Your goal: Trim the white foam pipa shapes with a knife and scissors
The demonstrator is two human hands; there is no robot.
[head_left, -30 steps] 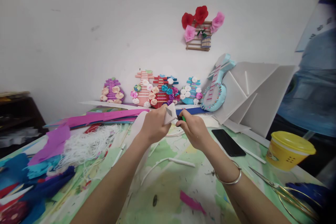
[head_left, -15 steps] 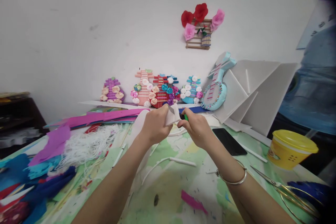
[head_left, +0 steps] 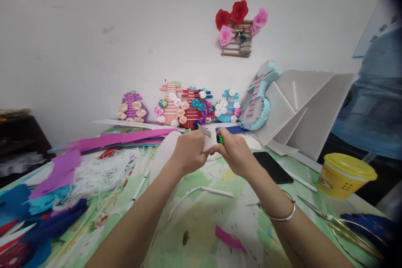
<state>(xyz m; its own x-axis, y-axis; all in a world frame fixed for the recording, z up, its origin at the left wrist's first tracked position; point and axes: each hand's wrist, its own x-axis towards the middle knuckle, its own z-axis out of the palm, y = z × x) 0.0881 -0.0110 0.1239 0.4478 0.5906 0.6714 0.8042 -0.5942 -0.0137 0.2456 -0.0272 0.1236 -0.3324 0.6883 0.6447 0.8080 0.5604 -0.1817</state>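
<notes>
My left hand (head_left: pixel 189 150) is wrapped round a piece of white foam board (head_left: pixel 211 142), whose broad, rounded part (head_left: pixel 166 148) shows behind my wrist. My right hand (head_left: pixel 235 150) grips a utility knife (head_left: pixel 220 139) with a green and black handle. Its grey blade (head_left: pixel 204 130) shows at the board's upper edge, beside my left knuckles. The two hands are close together above the middle of the table. Below them lie a thin curled white strip (head_left: pixel 185 197) and a short white offcut (head_left: pixel 216 191).
Gold-handled scissors (head_left: pixel 333 220), a yellow tub (head_left: pixel 345 176) and a black phone (head_left: pixel 272 167) lie to the right. White string (head_left: pixel 94 176) and coloured paper (head_left: pixel 58 173) cover the left. Flower-trimmed instrument models (head_left: pixel 190 109) and foam sheets (head_left: pixel 317 109) lean on the wall.
The knife blade reaches further out past the board's upper edge, and my right hand is slightly nearer my left. The whole view has shifted a little.
</notes>
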